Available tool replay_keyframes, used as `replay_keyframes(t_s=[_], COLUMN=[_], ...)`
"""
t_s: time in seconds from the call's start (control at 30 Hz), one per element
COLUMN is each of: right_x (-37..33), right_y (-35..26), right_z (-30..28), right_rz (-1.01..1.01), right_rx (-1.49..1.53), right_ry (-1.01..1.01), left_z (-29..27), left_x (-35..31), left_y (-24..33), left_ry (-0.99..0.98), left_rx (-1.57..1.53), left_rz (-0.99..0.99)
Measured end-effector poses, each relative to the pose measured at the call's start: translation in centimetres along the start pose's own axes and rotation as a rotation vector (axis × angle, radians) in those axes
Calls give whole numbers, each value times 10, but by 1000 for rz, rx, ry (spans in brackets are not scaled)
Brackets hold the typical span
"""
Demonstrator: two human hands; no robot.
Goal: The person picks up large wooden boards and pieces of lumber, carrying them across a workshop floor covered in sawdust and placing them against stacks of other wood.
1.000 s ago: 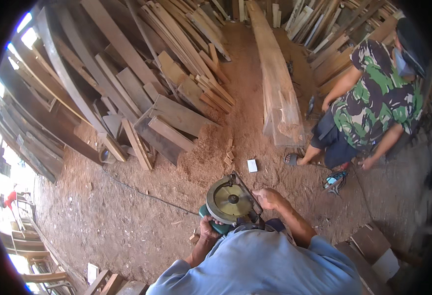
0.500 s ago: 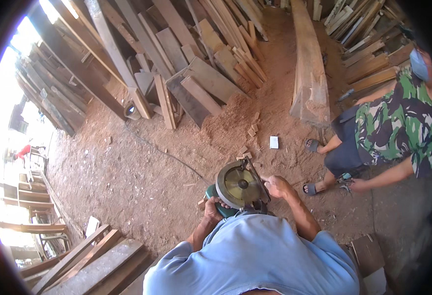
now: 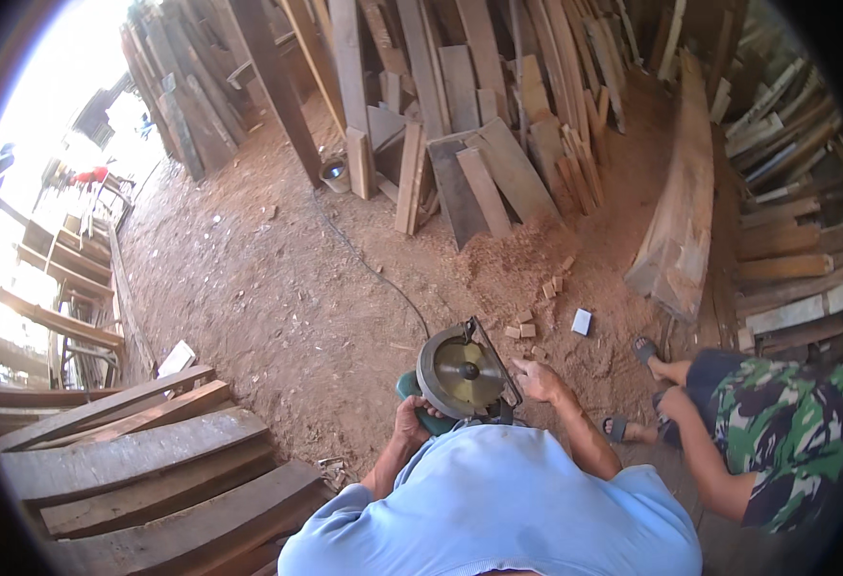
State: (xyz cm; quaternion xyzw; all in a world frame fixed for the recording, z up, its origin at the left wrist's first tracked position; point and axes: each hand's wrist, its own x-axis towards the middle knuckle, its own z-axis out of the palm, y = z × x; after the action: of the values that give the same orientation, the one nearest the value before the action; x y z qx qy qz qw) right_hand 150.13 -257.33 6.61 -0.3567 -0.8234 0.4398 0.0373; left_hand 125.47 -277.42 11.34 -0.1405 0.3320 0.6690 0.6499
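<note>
A circular saw (image 3: 469, 370) is held in front of my body, its round toothed blade facing up toward me and its flat metal base plate on the right side. My left hand (image 3: 420, 420) is closed round the green motor housing (image 3: 407, 386) at the saw's left. Just right of the base plate, my right hand (image 3: 540, 381) has its index finger stretched toward the saw, apart from the blade. The other fingers are partly hidden, and nothing shows in that hand. A dark power cord (image 3: 383, 278) runs from the saw across the ground.
Boards (image 3: 460, 86) lean at the back; thick planks (image 3: 153, 451) lie at the lower left. Small wood blocks (image 3: 525, 326) and a white box (image 3: 582, 322) lie on the sawdust-covered ground. A person in a camouflage shirt (image 3: 767, 422) is close on my right, below a large slab (image 3: 686, 211).
The view has turned left, so the surroundings sit further right. My left hand keeps its hold on the saw. My right hand has shifted slightly lower. The other person's hand is now by their knee.
</note>
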Motion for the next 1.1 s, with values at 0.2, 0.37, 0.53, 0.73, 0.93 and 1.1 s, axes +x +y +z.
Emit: replay_keyframes(t_s=[0.2, 0.37, 0.53, 0.73, 0.93, 1.1], right_x=[102, 179, 239, 252, 233, 196], right_y=[-83, -68, -63, -124, -48, 32], right_z=[11, 50, 68, 21, 25, 32], right_rz=[-6, 5, -111, 35, 97, 128], right_rx=[19, 41, -45, -68, -37, -248], right_ry=[-432, -486, -456, -530, -71, -29], left_z=[-19, -38, -50, -37, -37, -39], left_x=[7, 32, 57, 76, 99, 119], left_y=[69, 119, 162, 190, 197, 196], left_ry=[70, 56, 78, 33, 76, 77], left_rx=[-157, -282, -278, -259, -259, -264], left_rz=[90, 172, 153, 133, 108, 116])
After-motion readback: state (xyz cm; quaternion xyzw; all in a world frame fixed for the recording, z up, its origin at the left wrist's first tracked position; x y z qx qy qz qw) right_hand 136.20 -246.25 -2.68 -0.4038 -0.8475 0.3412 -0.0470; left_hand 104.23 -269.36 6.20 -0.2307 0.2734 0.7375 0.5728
